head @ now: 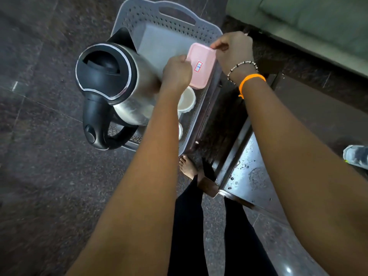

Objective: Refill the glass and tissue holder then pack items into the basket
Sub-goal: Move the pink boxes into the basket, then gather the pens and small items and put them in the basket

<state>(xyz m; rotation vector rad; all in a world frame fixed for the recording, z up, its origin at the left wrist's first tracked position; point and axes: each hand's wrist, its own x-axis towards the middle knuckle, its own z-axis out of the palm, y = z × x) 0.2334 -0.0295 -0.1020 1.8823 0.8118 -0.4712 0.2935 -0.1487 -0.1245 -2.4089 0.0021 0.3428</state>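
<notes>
A grey perforated plastic basket (169,20) sits below me. A steel electric kettle with a black lid and handle (111,90) stands at its left side. A pink lidded box with a small red-edged sticker (201,65) is held over the basket's right side. My left hand (176,73) pinches the box's left edge and my right hand (233,51) pinches its far right corner. Two white cups (187,99) lie in the basket under the box; the nearer one is mostly hidden by my left forearm.
A dark low table with a glossy wet top (253,172) stands right of the basket. A green sofa (310,18) fills the top right. Dark stone floor (39,156) spreads to the left. A bare foot (188,166) and a shoe (356,156) are on the floor.
</notes>
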